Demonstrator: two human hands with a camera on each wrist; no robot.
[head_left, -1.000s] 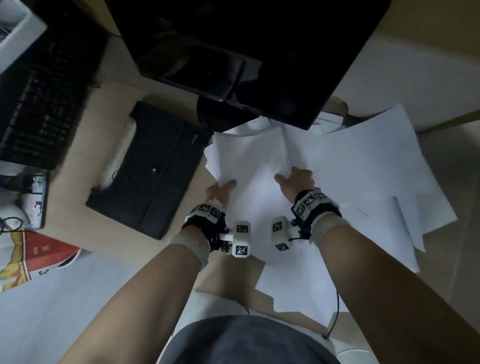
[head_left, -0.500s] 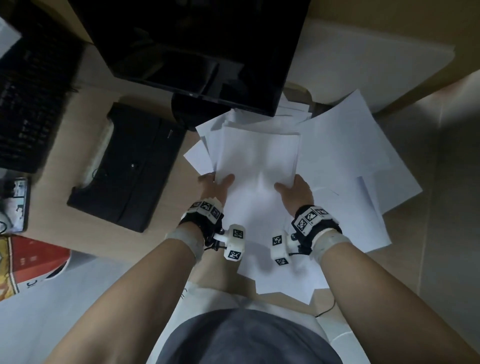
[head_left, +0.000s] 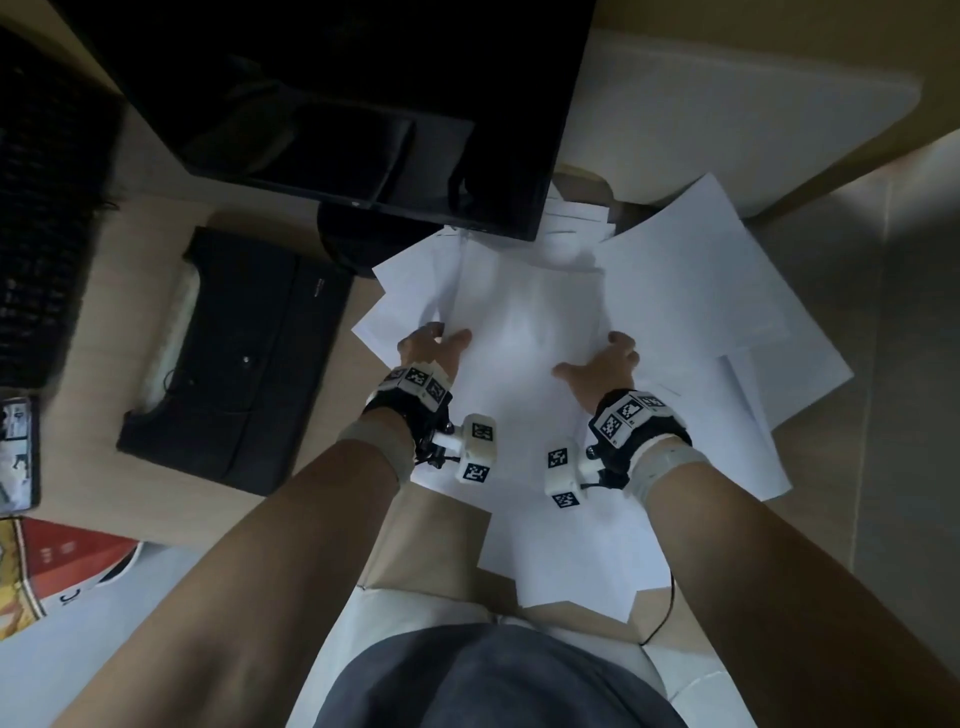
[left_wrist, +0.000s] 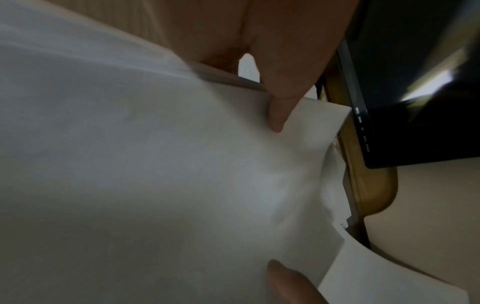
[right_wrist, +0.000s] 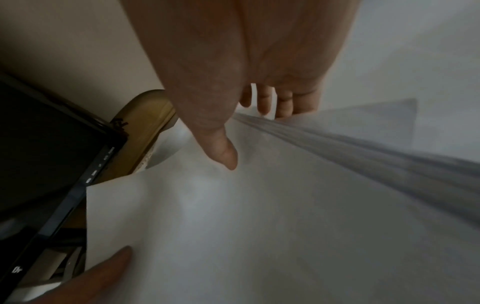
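Note:
A stack of white paper sheets (head_left: 524, 332) lies on the wooden desk (head_left: 130, 249) in front of the monitor, held at both sides. My left hand (head_left: 434, 343) grips its left edge, thumb (left_wrist: 280, 111) pressed on the top sheet and fingers hidden under the edge. My right hand (head_left: 602, 361) grips the right edge. Its thumb (right_wrist: 221, 148) lies on top and its fingers (right_wrist: 280, 102) curl beneath the layered edge. The top sheet bows slightly between the hands. More loose sheets (head_left: 727, 322) fan out to the right and under the stack.
A dark monitor (head_left: 363, 104) overhangs the far end of the stack, its stand (head_left: 353, 239) just left of it. A black pouch (head_left: 234, 364) lies to the left, a black keyboard (head_left: 41, 208) beyond it. The desk's right edge (head_left: 810, 441) runs beside the loose sheets.
Both hands have drawn scattered sheets together into one stack and taken hold of its side edges. The camera view has shifted toward the right of the desk.

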